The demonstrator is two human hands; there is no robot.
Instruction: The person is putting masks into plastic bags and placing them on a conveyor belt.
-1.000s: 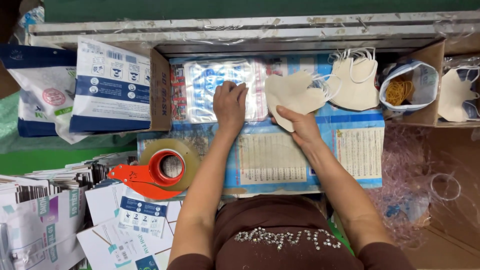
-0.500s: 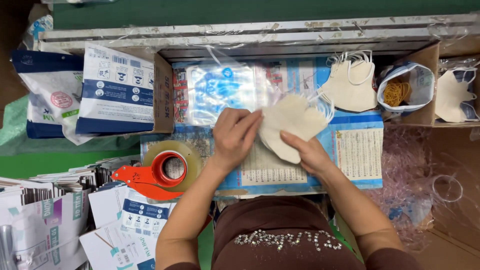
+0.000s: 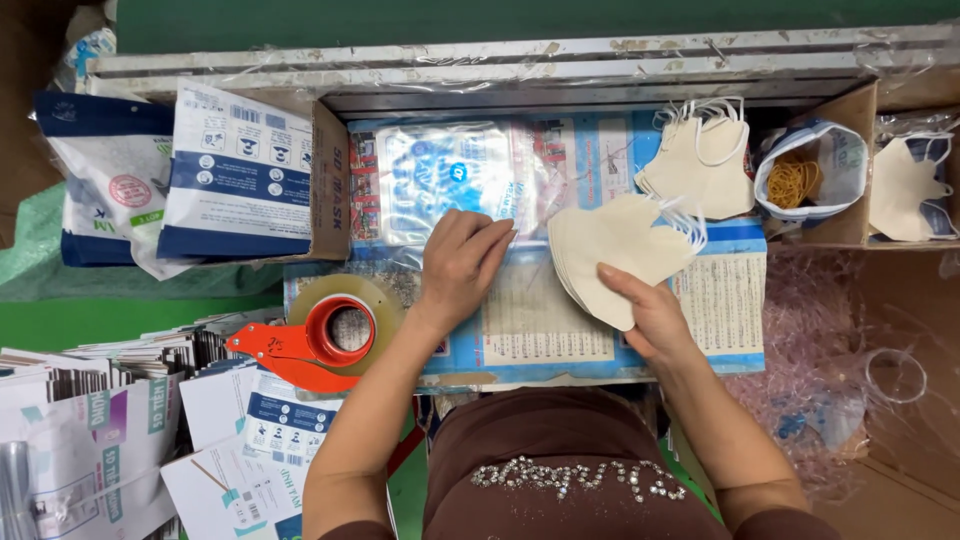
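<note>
Masks (image 3: 615,245), a cream stack, sit gripped in the right hand (image 3: 650,315); left hand (image 3: 462,262) rests flat, empty, pinning the clear pouch (image 3: 445,180) for access.

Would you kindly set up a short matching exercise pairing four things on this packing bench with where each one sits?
Things:
1. stack of cream masks
2. tape dispenser
3. rubber bands
4. clear plastic bag

Places:
A. inside a small open pouch
B. in the right hand
C. just beyond the left hand
D. left of the left forearm

Pairs: 1-B, 2-D, 3-A, 4-C
</note>
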